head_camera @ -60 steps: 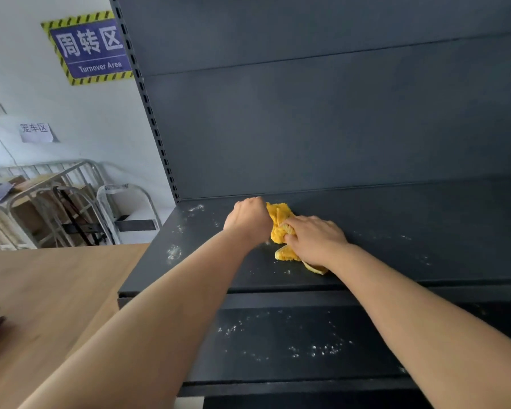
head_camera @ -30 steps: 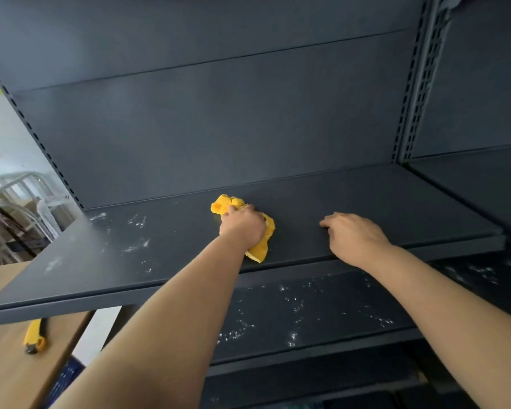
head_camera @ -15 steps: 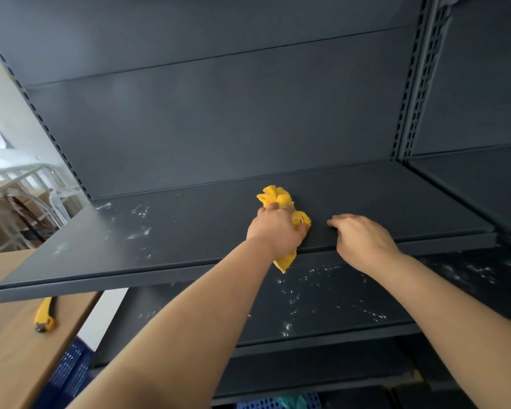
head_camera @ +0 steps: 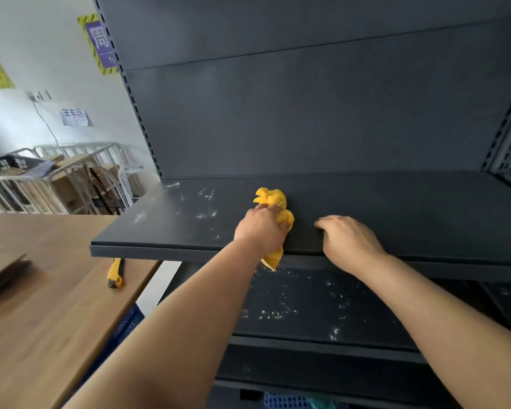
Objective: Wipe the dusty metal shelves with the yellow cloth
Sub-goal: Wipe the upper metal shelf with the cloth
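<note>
My left hand (head_camera: 261, 228) grips the bunched yellow cloth (head_camera: 273, 199) at the front edge of the upper dark metal shelf (head_camera: 396, 208). One end of the cloth hangs down over the shelf lip. White dust specks (head_camera: 205, 202) lie on the shelf's left part. My right hand (head_camera: 347, 240) rests on the front edge just right of the cloth, fingers curled over the shelf surface. The lower shelf (head_camera: 313, 308) below carries scattered white dust.
A wooden table (head_camera: 42, 305) stands at the left with a yellow utility knife (head_camera: 114, 273) near its right edge. Metal roll cages (head_camera: 56, 178) with cardboard stand behind it. A blue basket (head_camera: 286, 401) shows at the bottom.
The view has swung left, bringing the wall and table back into sight. My left hand with the cloth sits a little further back on the shelf. My right hand stays on the front edge.
</note>
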`<action>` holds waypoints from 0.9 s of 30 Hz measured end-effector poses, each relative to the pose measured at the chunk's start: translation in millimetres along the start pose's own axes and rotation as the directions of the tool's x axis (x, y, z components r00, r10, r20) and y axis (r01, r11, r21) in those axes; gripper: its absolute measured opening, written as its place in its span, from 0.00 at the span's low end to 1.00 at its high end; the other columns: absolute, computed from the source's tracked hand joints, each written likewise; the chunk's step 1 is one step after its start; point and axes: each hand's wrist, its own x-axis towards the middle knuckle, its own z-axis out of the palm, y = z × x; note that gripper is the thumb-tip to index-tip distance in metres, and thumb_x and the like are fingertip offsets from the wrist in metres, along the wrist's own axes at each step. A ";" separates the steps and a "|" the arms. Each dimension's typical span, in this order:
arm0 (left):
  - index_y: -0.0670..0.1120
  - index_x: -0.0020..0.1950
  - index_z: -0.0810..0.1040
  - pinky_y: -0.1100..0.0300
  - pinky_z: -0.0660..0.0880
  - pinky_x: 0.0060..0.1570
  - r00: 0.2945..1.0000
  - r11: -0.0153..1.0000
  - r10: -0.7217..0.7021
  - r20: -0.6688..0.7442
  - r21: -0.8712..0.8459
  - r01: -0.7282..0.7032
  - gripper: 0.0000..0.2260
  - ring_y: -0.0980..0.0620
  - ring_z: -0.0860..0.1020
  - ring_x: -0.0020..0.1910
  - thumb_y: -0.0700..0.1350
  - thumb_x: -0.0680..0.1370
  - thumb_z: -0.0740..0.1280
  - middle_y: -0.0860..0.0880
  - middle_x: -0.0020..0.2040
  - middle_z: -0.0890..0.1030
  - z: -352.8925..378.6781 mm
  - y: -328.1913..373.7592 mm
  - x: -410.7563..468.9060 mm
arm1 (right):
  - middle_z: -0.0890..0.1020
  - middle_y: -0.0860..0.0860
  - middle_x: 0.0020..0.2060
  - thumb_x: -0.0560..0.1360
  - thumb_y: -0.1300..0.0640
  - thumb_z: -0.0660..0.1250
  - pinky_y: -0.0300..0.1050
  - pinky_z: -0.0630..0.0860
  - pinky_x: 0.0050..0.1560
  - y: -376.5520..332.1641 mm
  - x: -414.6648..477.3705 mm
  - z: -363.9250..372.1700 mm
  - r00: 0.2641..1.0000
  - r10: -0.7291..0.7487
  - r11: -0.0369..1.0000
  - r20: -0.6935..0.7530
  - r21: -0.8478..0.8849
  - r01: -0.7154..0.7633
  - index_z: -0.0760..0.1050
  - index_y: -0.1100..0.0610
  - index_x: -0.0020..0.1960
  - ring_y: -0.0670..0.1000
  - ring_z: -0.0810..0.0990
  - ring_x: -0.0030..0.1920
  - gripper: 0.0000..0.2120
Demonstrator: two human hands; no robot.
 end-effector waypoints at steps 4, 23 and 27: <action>0.55 0.72 0.66 0.49 0.72 0.54 0.998 0.998 -0.068 -0.014 0.006 0.068 0.20 0.44 0.71 0.63 0.53 0.79 0.58 0.48 0.67 0.71 -13.7 -42.2 2.1 | 0.74 0.49 0.67 0.77 0.64 0.56 0.52 0.74 0.60 -35.2 15.8 11.3 0.998 -0.066 0.998 0.003 0.023 0.066 0.72 0.52 0.68 0.54 0.74 0.65 0.21; 0.54 0.69 0.70 0.48 0.71 0.54 0.956 0.959 -0.267 -0.122 0.062 0.276 0.18 0.40 0.71 0.61 0.52 0.78 0.59 0.46 0.65 0.73 -79.7 -238.3 5.3 | 0.77 0.47 0.62 0.74 0.68 0.56 0.48 0.72 0.59 -189.4 72.9 80.9 0.971 -0.239 0.970 0.027 0.038 0.238 0.75 0.52 0.62 0.51 0.69 0.70 0.21; 0.55 0.66 0.71 0.49 0.69 0.54 0.953 0.954 -0.270 -0.140 0.093 0.284 0.17 0.41 0.71 0.60 0.53 0.78 0.58 0.48 0.63 0.75 -89.6 -261.8 4.3 | 0.78 0.45 0.62 0.78 0.64 0.55 0.47 0.68 0.62 -215.0 83.5 93.8 0.957 -0.291 0.956 -0.009 0.038 0.291 0.76 0.52 0.62 0.48 0.65 0.72 0.18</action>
